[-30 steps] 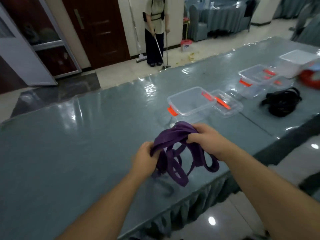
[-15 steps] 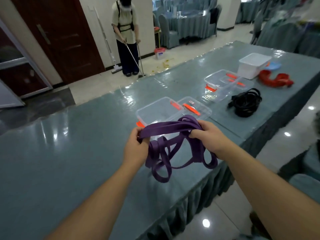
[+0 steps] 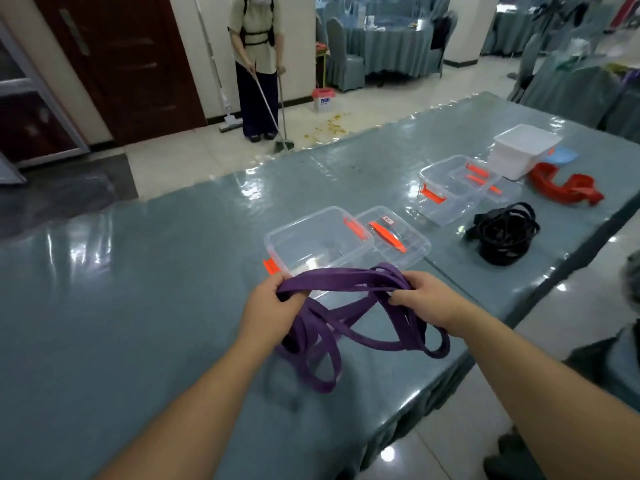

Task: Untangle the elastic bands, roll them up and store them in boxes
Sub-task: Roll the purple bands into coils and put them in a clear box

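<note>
A tangled purple elastic band (image 3: 332, 282) is stretched between my two hands above the table. My left hand (image 3: 270, 306) grips one end and my right hand (image 3: 422, 299) grips the other; several loops hang down and touch the tabletop. Just behind it stands an open clear box (image 3: 311, 244) with orange clips, its lid (image 3: 398, 237) lying beside it. Further right lie a black band bundle (image 3: 502, 233) and a red band bundle (image 3: 564, 188).
A second clear box (image 3: 450, 188) and a white box (image 3: 523, 150) stand on the grey-blue table (image 3: 138, 289), whose front edge runs close on my right. A person with a broom (image 3: 256, 64) sweeps the floor beyond the table.
My hands have moved apart, pulling the top strand of the purple band out straighter. The camera view has shifted left, bringing the boxes and other bands more into view.
</note>
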`<state>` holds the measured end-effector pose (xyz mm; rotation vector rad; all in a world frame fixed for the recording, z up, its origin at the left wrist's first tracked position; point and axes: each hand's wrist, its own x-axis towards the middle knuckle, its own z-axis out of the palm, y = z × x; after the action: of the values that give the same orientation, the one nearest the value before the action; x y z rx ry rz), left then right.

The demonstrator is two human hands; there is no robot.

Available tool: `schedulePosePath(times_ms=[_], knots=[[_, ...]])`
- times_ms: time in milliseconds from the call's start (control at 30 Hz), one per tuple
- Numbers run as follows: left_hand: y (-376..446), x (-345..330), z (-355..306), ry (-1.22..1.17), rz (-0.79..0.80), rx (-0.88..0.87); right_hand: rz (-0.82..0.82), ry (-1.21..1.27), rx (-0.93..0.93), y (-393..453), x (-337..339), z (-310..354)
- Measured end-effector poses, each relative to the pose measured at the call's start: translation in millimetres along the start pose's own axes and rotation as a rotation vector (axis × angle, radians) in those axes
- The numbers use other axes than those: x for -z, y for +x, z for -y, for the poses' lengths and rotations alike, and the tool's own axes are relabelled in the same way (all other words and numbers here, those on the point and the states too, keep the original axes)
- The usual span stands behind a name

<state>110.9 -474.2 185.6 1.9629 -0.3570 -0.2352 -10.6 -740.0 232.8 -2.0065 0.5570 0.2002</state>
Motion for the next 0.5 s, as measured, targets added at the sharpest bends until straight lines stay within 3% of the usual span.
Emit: schedulePosePath(times_ms=[500], knots=[[13, -34, 26, 0.316, -0.038, 0.317, 0.440, -0.425, 0.063, 144, -1, -60]])
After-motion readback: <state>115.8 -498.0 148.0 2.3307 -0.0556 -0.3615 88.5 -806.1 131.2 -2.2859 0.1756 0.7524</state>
